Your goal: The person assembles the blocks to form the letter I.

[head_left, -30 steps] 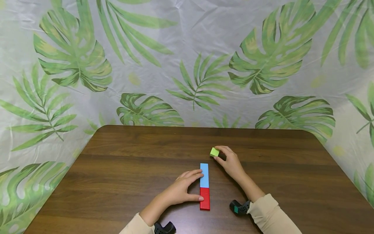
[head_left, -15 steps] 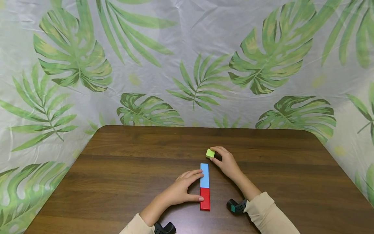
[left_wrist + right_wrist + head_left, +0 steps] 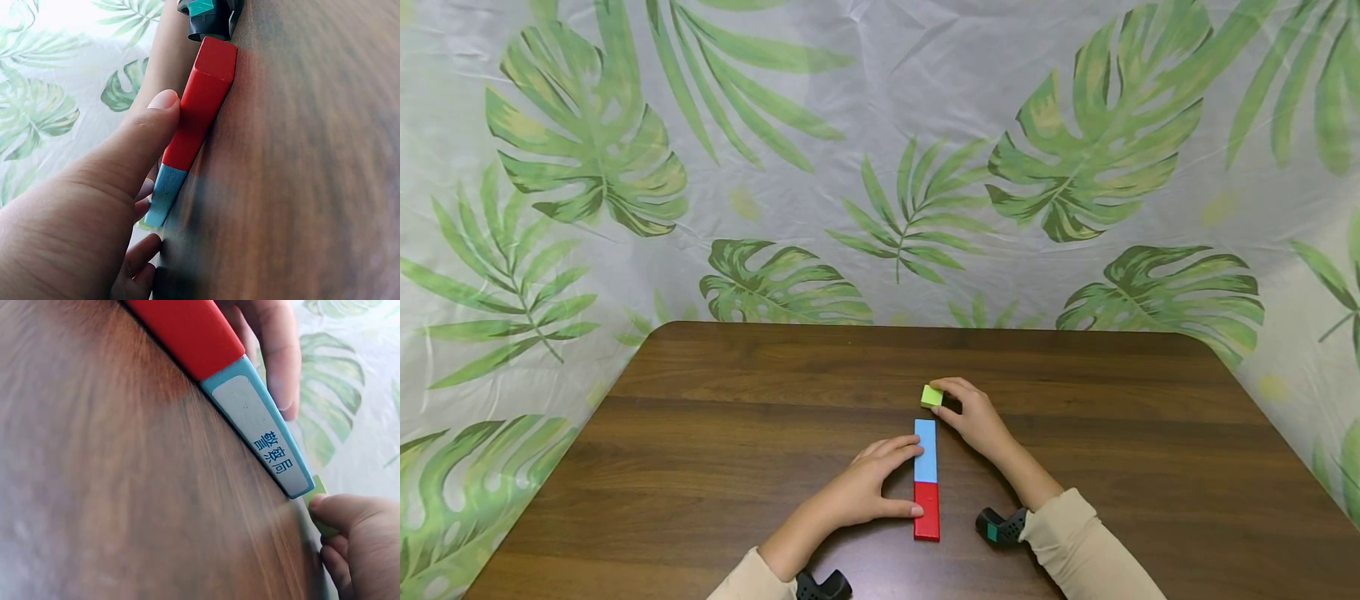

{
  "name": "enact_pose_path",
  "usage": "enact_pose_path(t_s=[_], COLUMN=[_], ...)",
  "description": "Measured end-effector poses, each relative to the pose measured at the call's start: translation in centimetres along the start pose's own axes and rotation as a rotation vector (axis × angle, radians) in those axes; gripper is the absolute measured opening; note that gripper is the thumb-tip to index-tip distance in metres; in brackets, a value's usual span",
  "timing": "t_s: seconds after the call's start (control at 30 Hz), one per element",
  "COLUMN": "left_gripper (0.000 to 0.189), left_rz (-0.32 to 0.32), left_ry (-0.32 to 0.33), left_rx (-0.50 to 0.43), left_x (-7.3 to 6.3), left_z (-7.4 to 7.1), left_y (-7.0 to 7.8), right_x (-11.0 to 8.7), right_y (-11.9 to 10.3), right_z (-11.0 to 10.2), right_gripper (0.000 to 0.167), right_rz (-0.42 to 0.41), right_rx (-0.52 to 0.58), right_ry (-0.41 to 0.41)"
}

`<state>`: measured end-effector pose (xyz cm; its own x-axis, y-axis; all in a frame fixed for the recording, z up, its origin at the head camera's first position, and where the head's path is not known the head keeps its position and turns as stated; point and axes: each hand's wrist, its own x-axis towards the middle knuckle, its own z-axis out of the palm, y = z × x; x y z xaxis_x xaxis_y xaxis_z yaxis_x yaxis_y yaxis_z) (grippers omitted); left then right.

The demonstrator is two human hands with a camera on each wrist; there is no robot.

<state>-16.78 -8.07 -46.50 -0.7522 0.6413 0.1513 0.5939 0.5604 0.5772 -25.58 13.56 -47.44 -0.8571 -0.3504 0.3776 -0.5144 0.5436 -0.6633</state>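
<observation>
A red block [image 3: 927,512] and a light blue block [image 3: 926,451] stand end to end in one line on the table. The blue block's side has a white label [image 3: 253,419] with blue characters. My left hand [image 3: 861,492] is stretched along their left side, its thumb touching the red block and its fingertips at the blue one. Between thumb and fingers, my right hand [image 3: 981,421] pinches a small yellow-green block [image 3: 931,396]. In the head view this block is just beyond the blue block's far end, with a narrow gap between them. The right wrist view shows it partly hidden behind my thumb.
The dark brown wooden table [image 3: 737,375] has rounded far corners. A grey cloth with green leaves [image 3: 910,125] hangs behind it. Black wrist devices [image 3: 1000,527] sit near both cream sleeves [image 3: 1086,542].
My right hand has moved left with the yellow-green block, bringing it in line with the blue block's far end. The left hand and the red and blue blocks have stayed put.
</observation>
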Motion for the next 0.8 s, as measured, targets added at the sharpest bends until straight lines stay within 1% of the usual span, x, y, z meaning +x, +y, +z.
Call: enact_pose_path(t_s=[0.8], left_gripper=[0.074], left_rz=[-0.007], left_ry=[-0.006], left_rx=[-0.015], left_x=[0.04], left_z=[0.04], left_y=[-0.02], right_x=[0.34], right_y=[0.04], right_z=[0.35], right_gripper=[0.035], right_rz=[0.005], right_rx=[-0.035], right_ry=[-0.072])
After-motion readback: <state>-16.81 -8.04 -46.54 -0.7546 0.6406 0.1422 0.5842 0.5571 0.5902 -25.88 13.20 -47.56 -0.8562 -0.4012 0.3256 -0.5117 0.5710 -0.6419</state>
